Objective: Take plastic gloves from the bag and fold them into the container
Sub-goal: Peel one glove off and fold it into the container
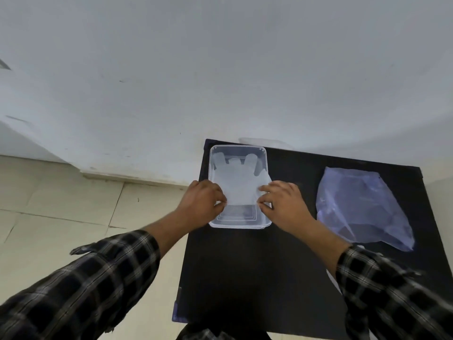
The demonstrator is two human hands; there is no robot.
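Observation:
A clear rectangular plastic container (pixel 239 223) sits on the far left part of a black table (pixel 257 278). A translucent plastic glove (pixel 239 182) lies spread over it, its fingers pointing away from me. My left hand (pixel 202 201) pinches the glove's near left edge, and my right hand (pixel 284 203) pinches its near right edge. Both hands rest over the container's sides. A crumpled bluish plastic bag (pixel 362 207) lies on the table to the right, apart from my hands.
The table stands against a white wall (pixel 220 69). Beige floor tiles (pixel 61 204) lie to its left. Something pale and blurred (pixel 264 141) sits behind the container at the table's far edge. Both my forearms wear dark checked sleeves.

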